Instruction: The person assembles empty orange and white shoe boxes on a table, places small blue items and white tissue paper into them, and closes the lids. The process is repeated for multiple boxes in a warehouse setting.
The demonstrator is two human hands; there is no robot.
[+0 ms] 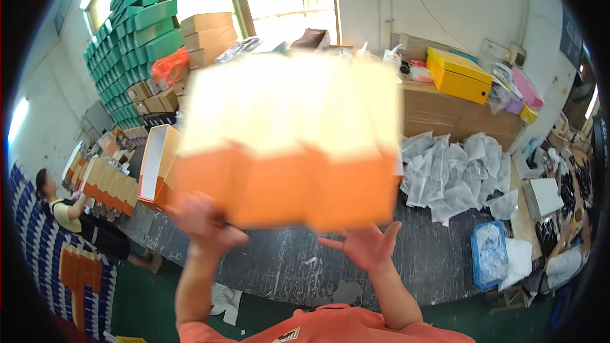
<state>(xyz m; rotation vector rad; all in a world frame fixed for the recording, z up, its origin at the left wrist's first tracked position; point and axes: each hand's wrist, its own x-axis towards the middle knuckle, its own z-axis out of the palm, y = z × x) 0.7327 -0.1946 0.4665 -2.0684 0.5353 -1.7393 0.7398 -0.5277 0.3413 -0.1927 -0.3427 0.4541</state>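
Right before me, a row of cream boxes with orange lower parts (pixel 273 181), blurred by motion, hides the middle of the work table. At its lower left corner is my left hand (pixel 206 223), thumb stretched inward. Its other fingers overlap the orange edge and are too smeared to show their grip. Just below the lower right edge, my right hand (pixel 367 244) has its fingers spread, some tips close to or behind the boxes. Contact there cannot be made out. An open orange box with a white inside (pixel 154 168) stands to the left of the row.
The dark worn table (pixel 279 260) carries crumpled translucent bags (pixel 457 171) and a blue basket (pixel 489 255) at right. A yellow box (pixel 459 75) sits on the back ledge. Green boxes (pixel 136 38) are piled far left. Co-workers (pixel 79 216) are at both sides.
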